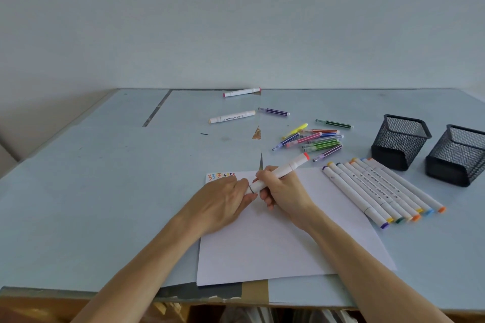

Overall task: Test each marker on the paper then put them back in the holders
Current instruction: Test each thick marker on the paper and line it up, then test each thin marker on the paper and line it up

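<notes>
Now both hands gripping white marker (pixel 278 173) over paper (pixel 283 238): right hand (pixel 284 191) curling round barrel, left hand (pixel 223 202) pinching lower end. Red cap pointing toward two mesh holders (pixel 400 140) standing at right of surface (pixel 91 191).

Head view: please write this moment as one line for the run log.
left hand grips marker end | right hand holds white marker | over paper | holders empty | test marks on top-left corner
</notes>
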